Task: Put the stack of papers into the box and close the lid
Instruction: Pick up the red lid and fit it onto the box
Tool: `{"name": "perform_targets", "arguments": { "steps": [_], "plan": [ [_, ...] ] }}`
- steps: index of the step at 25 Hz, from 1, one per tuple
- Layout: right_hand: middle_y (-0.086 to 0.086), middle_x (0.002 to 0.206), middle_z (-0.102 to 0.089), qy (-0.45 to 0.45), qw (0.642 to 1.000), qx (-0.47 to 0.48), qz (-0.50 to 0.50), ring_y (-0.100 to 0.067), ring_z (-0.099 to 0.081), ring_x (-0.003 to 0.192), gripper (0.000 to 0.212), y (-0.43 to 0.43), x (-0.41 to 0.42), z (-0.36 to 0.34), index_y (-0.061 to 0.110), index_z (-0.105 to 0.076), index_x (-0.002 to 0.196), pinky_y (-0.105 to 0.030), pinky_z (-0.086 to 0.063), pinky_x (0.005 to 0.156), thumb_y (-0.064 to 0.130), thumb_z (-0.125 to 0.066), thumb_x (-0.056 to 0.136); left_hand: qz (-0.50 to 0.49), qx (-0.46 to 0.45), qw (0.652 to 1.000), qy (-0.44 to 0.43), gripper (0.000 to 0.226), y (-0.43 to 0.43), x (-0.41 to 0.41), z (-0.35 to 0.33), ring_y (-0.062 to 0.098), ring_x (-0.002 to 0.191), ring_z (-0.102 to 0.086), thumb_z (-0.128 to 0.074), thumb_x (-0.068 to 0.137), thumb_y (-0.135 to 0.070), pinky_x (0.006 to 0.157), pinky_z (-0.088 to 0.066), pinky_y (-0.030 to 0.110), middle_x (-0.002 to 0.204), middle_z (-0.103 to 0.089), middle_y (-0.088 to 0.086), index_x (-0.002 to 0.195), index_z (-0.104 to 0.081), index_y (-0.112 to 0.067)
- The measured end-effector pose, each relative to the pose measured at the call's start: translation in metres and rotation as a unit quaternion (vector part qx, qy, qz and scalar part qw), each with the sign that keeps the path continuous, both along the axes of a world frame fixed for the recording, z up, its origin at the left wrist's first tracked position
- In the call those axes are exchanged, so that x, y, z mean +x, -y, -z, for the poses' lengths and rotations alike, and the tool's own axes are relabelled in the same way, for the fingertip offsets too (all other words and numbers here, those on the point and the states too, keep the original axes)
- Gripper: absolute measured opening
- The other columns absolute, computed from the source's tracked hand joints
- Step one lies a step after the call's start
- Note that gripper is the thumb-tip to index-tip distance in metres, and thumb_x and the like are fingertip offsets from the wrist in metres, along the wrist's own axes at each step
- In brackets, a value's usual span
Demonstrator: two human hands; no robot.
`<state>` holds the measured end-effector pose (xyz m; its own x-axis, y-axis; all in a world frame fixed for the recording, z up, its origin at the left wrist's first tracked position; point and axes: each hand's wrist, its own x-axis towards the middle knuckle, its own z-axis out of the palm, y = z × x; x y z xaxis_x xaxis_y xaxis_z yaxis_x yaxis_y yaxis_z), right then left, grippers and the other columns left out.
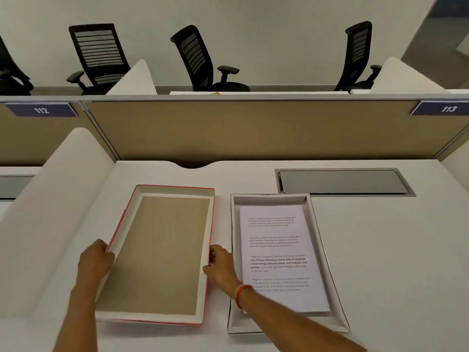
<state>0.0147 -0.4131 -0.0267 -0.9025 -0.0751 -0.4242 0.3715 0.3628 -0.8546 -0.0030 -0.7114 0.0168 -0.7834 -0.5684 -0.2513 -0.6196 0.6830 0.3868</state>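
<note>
The stack of printed papers (279, 257) lies flat inside the shallow white box (271, 198) on the right half of the desk. To its left lies the lid (154, 252), upturned, with a red outer rim and a brown cardboard inside. My left hand (95, 260) grips the lid's left edge, thumb over the rim. My right hand (219, 266), with an orange band on the wrist, holds the lid's right edge; its forearm crosses the box's near left corner.
A grey cable hatch (342, 181) is set into the white desk (393, 250) behind the box. A tan partition (253, 130) closes the back, a white side divider (50, 199) the left. Black office chairs (200, 59) stand beyond.
</note>
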Motion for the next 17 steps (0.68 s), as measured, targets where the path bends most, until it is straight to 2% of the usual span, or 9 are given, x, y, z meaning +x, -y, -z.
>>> {"name": "perform_targets", "arguments": {
  "steps": [4,6,7,9,11,12,14,16,17],
  "plan": [
    [-0.017,0.109,-0.070,0.029,0.998,0.018,-0.050,-0.029,-0.069,0.099,0.030,-0.020,-0.008,-0.010,-0.006,-0.063,0.107,-0.036,-0.058,0.089,-0.007,-0.066,0.077,0.017,0.064,0.994,-0.082,0.012,-0.003,0.002,-0.063,0.025,0.071,-0.055,-0.065,0.078,-0.012,0.058,-0.040,0.036,0.085,-0.064,0.012,0.078,-0.054,-0.016],
    [-0.015,0.107,-0.062,0.018,0.997,0.054,-0.060,-0.026,-0.060,0.097,0.030,-0.026,-0.010,-0.027,-0.004,-0.060,0.105,-0.034,-0.052,0.087,0.009,-0.072,0.082,0.040,0.082,0.988,-0.124,0.018,-0.028,0.010,-0.100,0.020,0.071,-0.057,-0.068,0.078,-0.020,0.057,-0.042,0.035,0.087,-0.064,0.003,0.081,-0.051,-0.026],
    [-0.013,0.117,-0.059,0.004,0.997,0.066,-0.049,-0.023,-0.056,0.103,0.042,-0.027,-0.011,-0.039,0.001,-0.058,0.118,-0.033,-0.048,0.092,0.022,-0.071,0.084,0.057,0.081,0.986,-0.135,0.020,-0.046,0.016,-0.116,0.020,0.071,-0.059,-0.068,0.079,-0.026,0.057,-0.044,0.033,0.086,-0.064,0.001,0.083,-0.049,-0.029],
    [-0.005,0.130,-0.059,-0.022,1.000,0.002,-0.008,-0.020,-0.059,0.117,0.057,-0.025,-0.013,-0.075,0.012,-0.053,0.132,-0.027,-0.047,0.098,0.042,-0.066,0.086,0.096,0.044,0.984,-0.144,0.026,-0.092,0.029,-0.144,0.021,0.067,-0.062,-0.063,0.078,-0.045,0.055,-0.047,0.033,0.078,-0.062,-0.003,0.088,-0.043,-0.032],
    [0.002,0.115,-0.070,-0.024,0.992,-0.124,0.027,-0.014,-0.070,0.103,0.046,-0.024,-0.018,-0.115,0.022,-0.064,0.116,-0.027,-0.056,0.092,0.056,-0.061,0.084,0.148,-0.030,0.977,-0.151,0.039,-0.145,0.043,-0.161,0.016,0.063,-0.059,-0.061,0.075,-0.055,0.055,-0.044,0.030,0.078,-0.060,-0.005,0.092,-0.036,-0.031],
    [0.005,0.104,-0.074,-0.012,0.981,-0.188,0.035,-0.012,-0.073,0.093,0.039,-0.026,-0.021,-0.132,0.028,-0.067,0.104,-0.027,-0.061,0.082,0.060,-0.058,0.084,0.173,-0.056,0.972,-0.149,0.045,-0.171,0.048,-0.164,0.013,0.062,-0.056,-0.064,0.076,-0.055,0.056,-0.043,0.028,0.084,-0.060,-0.004,0.097,-0.035,-0.029],
    [0.009,0.094,-0.076,0.003,0.966,-0.256,0.021,-0.011,-0.075,0.084,0.031,-0.038,-0.025,-0.159,0.034,-0.067,0.098,-0.023,-0.061,0.069,0.060,-0.057,0.086,0.206,-0.060,0.967,-0.140,0.055,-0.218,0.056,-0.163,0.015,0.072,-0.059,-0.070,0.078,-0.051,0.064,-0.050,0.028,0.104,-0.059,0.000,0.113,-0.035,-0.026],
    [0.002,0.111,-0.073,-0.017,0.970,-0.243,0.020,-0.017,-0.071,0.097,0.037,-0.056,-0.023,-0.174,0.025,-0.063,0.116,-0.028,-0.061,0.077,0.047,-0.063,0.087,0.240,0.002,0.963,-0.124,0.064,-0.243,0.059,-0.157,0.016,0.085,-0.063,-0.068,0.078,-0.056,0.071,-0.054,0.027,0.113,-0.054,-0.004,0.123,-0.034,-0.025],
    [-0.004,0.118,-0.070,-0.024,0.972,-0.232,0.028,-0.021,-0.069,0.103,0.042,-0.066,-0.023,-0.177,0.018,-0.059,0.124,-0.032,-0.060,0.084,0.039,-0.067,0.088,0.250,0.068,0.959,-0.116,0.065,-0.245,0.056,-0.155,0.013,0.083,-0.064,-0.066,0.077,-0.061,0.067,-0.054,0.023,0.112,-0.052,-0.008,0.122,-0.032,-0.029]
  ]
}}
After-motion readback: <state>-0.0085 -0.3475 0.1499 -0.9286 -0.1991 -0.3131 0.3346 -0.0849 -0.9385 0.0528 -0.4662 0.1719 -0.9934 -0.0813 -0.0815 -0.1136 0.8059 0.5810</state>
